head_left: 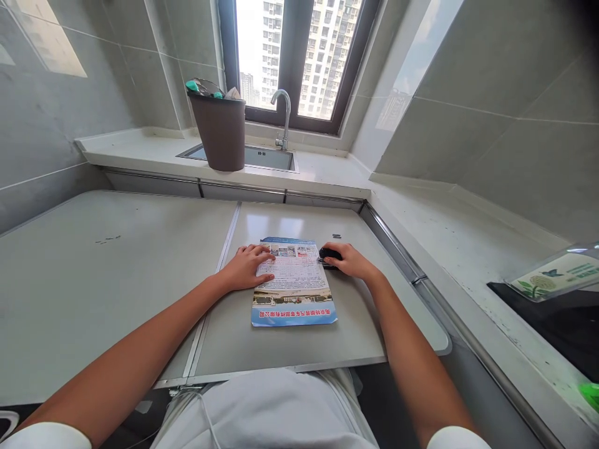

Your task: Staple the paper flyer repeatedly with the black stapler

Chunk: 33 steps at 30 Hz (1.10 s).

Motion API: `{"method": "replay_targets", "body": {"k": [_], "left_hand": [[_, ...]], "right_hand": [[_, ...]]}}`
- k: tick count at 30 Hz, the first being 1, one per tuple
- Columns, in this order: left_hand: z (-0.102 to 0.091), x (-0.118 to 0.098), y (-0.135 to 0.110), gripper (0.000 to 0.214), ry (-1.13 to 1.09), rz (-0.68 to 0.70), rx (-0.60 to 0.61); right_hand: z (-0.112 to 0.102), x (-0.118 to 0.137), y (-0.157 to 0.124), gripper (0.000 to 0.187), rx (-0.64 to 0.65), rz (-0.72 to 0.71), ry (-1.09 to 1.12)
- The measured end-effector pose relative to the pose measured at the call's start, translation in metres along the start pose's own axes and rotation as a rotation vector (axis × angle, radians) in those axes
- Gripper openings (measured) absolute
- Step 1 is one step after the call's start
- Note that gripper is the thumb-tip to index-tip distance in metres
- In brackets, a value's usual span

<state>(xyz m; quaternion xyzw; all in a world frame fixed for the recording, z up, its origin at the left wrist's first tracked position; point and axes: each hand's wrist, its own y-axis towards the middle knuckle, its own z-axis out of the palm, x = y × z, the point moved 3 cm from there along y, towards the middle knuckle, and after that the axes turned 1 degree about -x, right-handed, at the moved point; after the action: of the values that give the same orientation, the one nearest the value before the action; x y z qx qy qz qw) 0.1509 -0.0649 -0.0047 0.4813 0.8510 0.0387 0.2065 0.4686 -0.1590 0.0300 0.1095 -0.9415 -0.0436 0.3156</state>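
Note:
A printed paper leaflet (294,284) with blue bands, small photos and a building picture lies flat on the folding table (224,343), its large lettering upside down to me. My left hand (249,267) rests on the leaflet's left edge with its fingers spread. At the opposite edge, my right hand (347,259) is wrapped round a black stapler (330,254). The stapler's front end meets the leaflet's right edge; whether paper lies between its jaws I cannot tell. Just beyond it are a few small dark staple strips (336,236).
Behind the table, a white counter (327,165) holds a sink (269,157) with a chrome faucet (283,118). A full brown bin (219,134) stands at its front edge. Loose staples (107,239) lie at left. A clear-and-green package (556,274) lies on the right ledge.

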Motion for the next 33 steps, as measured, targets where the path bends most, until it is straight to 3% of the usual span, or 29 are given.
{"method": "replay_targets", "body": {"k": [4, 10, 19, 33], "left_hand": [[-0.001, -0.002, -0.001, 0.048, -0.002, 0.018, -0.004], [0.002, 0.001, -0.001, 0.048, 0.002, 0.039, -0.008], [0.002, -0.001, 0.000, 0.050, 0.029, 0.041, 0.011], [-0.001, -0.006, 0.000, 0.048, 0.035, 0.006, 0.035]], "right_hand": [[-0.004, 0.005, -0.005, 0.029, 0.109, -0.075, 0.042], [-0.003, 0.004, -0.005, 0.031, 0.113, -0.128, 0.033], [0.013, 0.002, 0.000, 0.033, 0.009, -0.077, -0.135], [0.024, 0.012, 0.001, 0.015, 0.067, 0.005, -0.475]]}}
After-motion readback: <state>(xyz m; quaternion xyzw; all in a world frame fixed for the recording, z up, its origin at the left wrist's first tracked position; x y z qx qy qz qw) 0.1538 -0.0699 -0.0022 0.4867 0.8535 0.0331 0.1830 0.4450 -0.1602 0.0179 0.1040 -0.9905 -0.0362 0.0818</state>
